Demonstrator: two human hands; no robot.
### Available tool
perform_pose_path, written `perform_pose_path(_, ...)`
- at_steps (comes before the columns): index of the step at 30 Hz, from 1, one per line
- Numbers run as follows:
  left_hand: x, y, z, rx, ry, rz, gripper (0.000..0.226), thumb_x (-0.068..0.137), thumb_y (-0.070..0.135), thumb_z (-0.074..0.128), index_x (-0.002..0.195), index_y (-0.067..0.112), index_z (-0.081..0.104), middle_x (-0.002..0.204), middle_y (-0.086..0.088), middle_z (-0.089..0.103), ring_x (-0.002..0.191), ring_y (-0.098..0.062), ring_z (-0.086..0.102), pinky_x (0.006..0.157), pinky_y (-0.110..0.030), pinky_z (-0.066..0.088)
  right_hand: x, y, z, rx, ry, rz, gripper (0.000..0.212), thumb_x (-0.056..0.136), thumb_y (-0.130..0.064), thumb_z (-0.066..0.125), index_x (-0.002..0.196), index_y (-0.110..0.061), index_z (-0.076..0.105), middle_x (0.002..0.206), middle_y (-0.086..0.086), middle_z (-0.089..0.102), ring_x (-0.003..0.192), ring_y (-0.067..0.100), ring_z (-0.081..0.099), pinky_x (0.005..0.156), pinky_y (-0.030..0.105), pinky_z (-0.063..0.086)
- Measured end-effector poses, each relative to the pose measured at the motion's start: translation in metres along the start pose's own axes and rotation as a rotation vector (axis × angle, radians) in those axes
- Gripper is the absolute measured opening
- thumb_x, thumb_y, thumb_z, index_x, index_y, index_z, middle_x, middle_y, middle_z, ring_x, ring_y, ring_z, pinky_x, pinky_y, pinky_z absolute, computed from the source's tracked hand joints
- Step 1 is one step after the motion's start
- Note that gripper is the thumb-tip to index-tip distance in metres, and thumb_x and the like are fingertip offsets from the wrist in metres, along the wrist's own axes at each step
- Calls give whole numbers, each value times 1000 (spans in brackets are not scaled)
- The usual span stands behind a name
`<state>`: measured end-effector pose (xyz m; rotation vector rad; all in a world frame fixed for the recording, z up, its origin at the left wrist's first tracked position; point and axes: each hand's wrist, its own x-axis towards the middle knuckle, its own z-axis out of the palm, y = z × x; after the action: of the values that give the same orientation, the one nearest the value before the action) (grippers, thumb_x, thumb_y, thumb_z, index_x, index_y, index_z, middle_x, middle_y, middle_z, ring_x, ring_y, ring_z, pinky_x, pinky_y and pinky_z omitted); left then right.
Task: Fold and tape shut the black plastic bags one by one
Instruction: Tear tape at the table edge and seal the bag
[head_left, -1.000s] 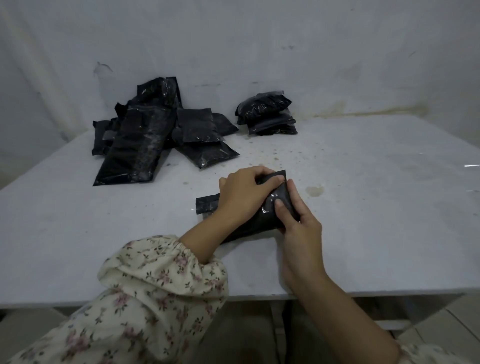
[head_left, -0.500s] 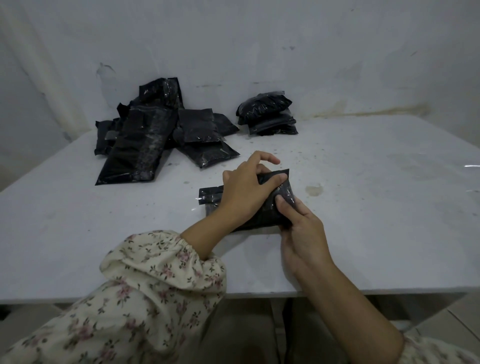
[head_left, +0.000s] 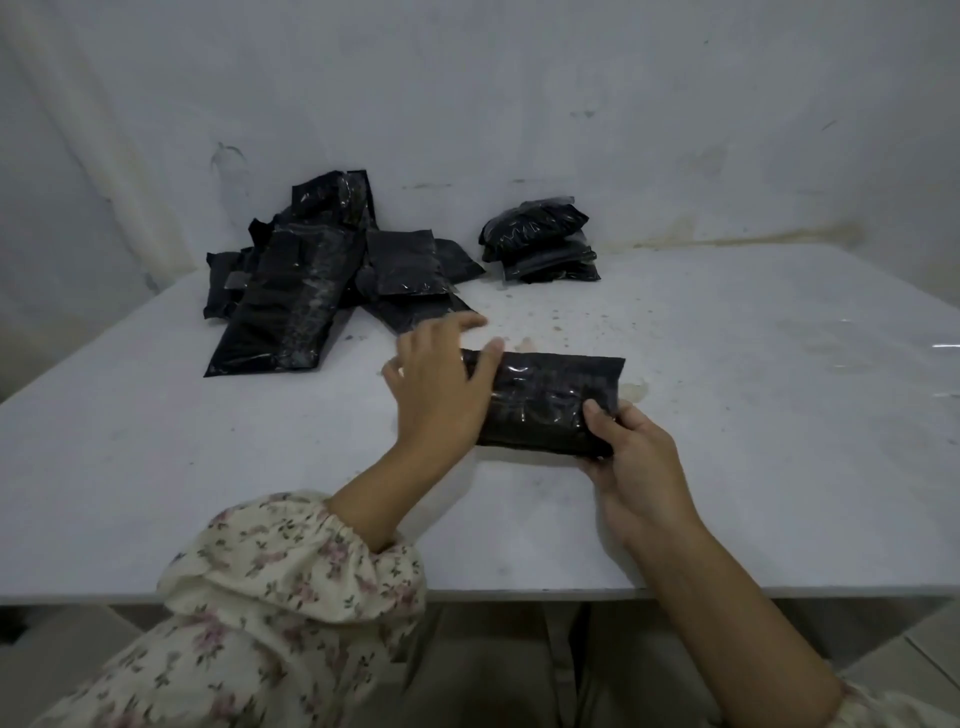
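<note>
A folded black plastic bag (head_left: 550, 402) lies flat on the white table (head_left: 753, 415), with glossy clear tape across its top. My left hand (head_left: 441, 389) rests on the bag's left end, fingers spread and fairly straight. At the bag's near right corner my right hand (head_left: 631, 457) pinches the plastic, thumb on top and fingers under the edge. A loose pile of black bags (head_left: 317, 286) sits at the back left. A small stack of folded black bags (head_left: 540, 241) stands at the back centre against the wall.
The white wall (head_left: 571, 104) closes off the table's far side. The table's front edge (head_left: 519, 595) runs just above my floral sleeve (head_left: 280, 582). Small stains and specks mark the tabletop (head_left: 639, 387) near the bag.
The bag has turned from a slanted, bunched position to lying flat and lengthwise. My left hand slid to its left end and opened; my right hand shifted to the near right corner.
</note>
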<state>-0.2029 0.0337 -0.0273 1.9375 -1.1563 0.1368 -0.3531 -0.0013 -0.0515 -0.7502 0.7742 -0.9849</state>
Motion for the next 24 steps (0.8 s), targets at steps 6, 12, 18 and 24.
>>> perform_pose_path(6,-17,-14,-7,-911,-214,-622,35,91,28,64,116,20,41,106,-9,66,90,-16,65,84,-27,54,9,3,-2,-4,2,52,22,93,3,52,111,-6,62,106,11,70,99,22,66,77,31,55)
perform_pose_path(12,-6,-19,-12,-793,-245,-431,31,82,21,75,106,7,61,98,-7,71,82,-15,68,78,-25,55,11,-36,-3,-627,-75,-268,41,86,-7,65,121,-24,52,117,-3,61,113,14,54,80,20,42)
perform_pose_path(18,4,-1,-21,-723,-400,-266,18,76,16,79,92,11,71,86,-3,72,75,-9,67,66,-14,52,29,-69,33,-826,-523,-245,31,84,-16,69,114,-22,66,101,-6,69,92,6,63,80,20,46)
perform_pose_path(24,12,11,-21,-782,-348,-258,20,78,22,77,94,21,66,98,-2,68,89,-13,66,66,-12,51,39,-82,42,-799,-579,-271,26,82,1,68,102,-16,69,85,-3,68,74,7,65,63,17,51)
